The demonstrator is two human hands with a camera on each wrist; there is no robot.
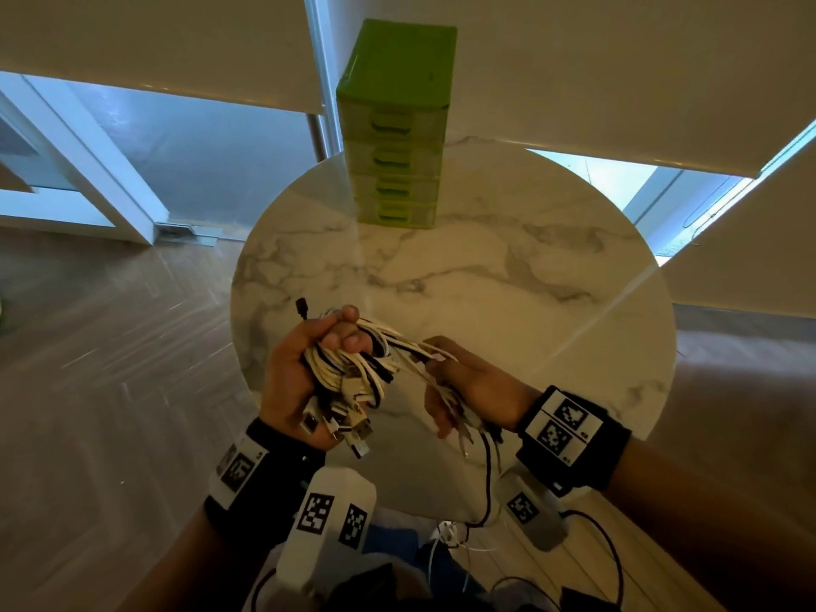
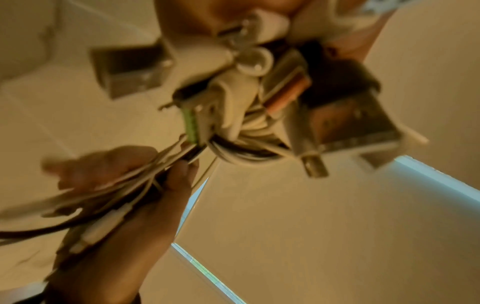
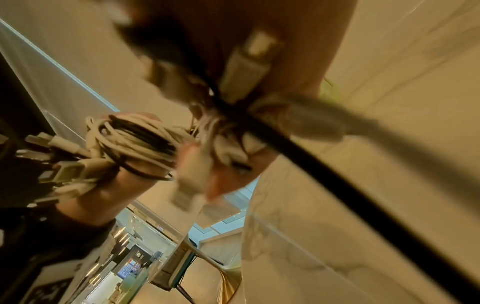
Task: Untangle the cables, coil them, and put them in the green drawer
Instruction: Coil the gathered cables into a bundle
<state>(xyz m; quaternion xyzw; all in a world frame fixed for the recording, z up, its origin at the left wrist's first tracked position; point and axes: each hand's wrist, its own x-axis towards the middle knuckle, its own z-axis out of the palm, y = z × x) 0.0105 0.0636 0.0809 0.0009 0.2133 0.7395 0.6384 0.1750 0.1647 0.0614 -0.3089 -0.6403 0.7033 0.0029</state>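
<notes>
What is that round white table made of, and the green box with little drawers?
The round white table looks like polished marble or a marble-look top: grey veins, glossy reflections. The green box with little drawers looks like plastic: smooth bright-green frame, cloudy see-through drawer fronts.

In blur, the right hand (image 3: 228, 51) holds white plugs (image 3: 246, 67) and a black cable (image 3: 337, 179) running to the lower right, while at left the left hand (image 3: 109, 191) has its grip round a white-and-black coil (image 3: 135, 142), above the marble tabletop (image 3: 363, 226).
</notes>
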